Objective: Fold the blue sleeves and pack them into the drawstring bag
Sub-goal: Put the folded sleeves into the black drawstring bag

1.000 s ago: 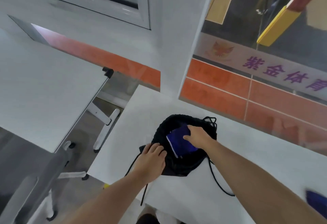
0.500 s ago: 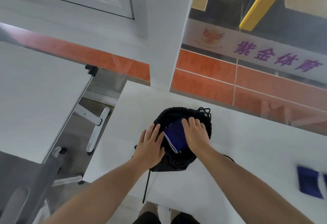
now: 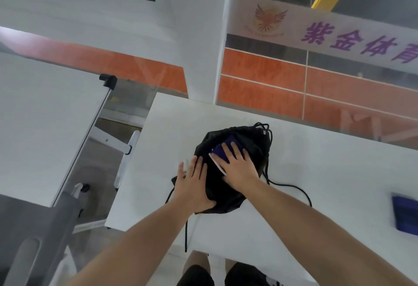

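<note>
A black drawstring bag (image 3: 253, 145) lies on the white table (image 3: 316, 172) with its mouth open toward me. A folded blue sleeve (image 3: 222, 149) sits in the bag's mouth, partly covered. My right hand (image 3: 237, 168) lies flat on that sleeve with the fingers spread. My left hand (image 3: 192, 184) rests flat on the bag's left side, fingers apart, gripping nothing. Another folded blue sleeve (image 3: 404, 215) lies at the table's right edge of view. The bag's black cord (image 3: 291, 187) trails across the table to the right.
A second white table (image 3: 45, 127) stands to the left, with a gap of floor and table legs (image 3: 126, 150) between. A white pillar (image 3: 203, 59) and a glass wall with orange panels (image 3: 316, 91) rise behind the table. My legs show below its near edge.
My right hand has flattened onto the blue sleeve, pushing it further into the bag. My left hand has opened and slid along the bag's left side. The view has swung to the right.
</note>
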### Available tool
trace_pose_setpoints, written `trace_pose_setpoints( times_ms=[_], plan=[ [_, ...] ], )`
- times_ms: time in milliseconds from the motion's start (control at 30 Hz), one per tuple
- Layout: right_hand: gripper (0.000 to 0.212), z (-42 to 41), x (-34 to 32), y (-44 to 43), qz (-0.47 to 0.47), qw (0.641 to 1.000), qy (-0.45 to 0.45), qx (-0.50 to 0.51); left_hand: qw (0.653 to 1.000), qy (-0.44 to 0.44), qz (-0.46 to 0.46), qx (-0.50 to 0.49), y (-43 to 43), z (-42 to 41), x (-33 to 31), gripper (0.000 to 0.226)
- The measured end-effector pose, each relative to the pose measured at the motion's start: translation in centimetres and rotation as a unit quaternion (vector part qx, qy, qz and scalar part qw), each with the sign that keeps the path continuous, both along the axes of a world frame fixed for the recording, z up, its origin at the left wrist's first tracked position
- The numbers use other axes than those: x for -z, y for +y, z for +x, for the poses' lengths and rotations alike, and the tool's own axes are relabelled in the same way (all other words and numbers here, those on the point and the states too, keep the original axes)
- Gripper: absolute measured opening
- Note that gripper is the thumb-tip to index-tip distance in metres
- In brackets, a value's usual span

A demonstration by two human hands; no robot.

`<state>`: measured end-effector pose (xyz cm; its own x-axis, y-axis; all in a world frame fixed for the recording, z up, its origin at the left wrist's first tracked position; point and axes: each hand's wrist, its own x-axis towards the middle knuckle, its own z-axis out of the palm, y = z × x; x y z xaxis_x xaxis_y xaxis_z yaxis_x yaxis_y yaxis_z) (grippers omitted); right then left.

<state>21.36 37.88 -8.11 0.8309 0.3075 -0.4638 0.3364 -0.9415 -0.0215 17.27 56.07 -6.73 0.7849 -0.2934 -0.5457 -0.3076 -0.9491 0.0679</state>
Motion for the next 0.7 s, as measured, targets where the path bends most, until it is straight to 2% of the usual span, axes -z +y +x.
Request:
trace_pose_setpoints(
  times_ms=[133, 367, 533, 700],
  plan=[
    [0.08, 1.2, 0.2, -1.6, -0.016, 1.0, -0.015, -0.008, 0.999, 0.042, 0.028, -0.007, -0.1, 0.3, 0.7, 0.125],
    [0.08, 1.8, 0.2, -2.7, -0.019, 0.999, -0.012, 0.028, 0.999, 0.033, 0.016, -0.014, -0.5, 0.4, 0.5, 0.124],
    [0.064, 0.9, 0.7, -1.7, 0.022, 0.997, -0.073, -0.032, 0.998, 0.0, -0.054, 0.038, -1.0, -0.7, 0.5, 0.093],
    [0.06, 1.1, -0.1, -1.8, 0.033, 0.998, -0.054, -0.007, 0.997, -0.003, -0.056, 0.062, -1.0, -0.8, 0.3, 0.082]
  ],
)
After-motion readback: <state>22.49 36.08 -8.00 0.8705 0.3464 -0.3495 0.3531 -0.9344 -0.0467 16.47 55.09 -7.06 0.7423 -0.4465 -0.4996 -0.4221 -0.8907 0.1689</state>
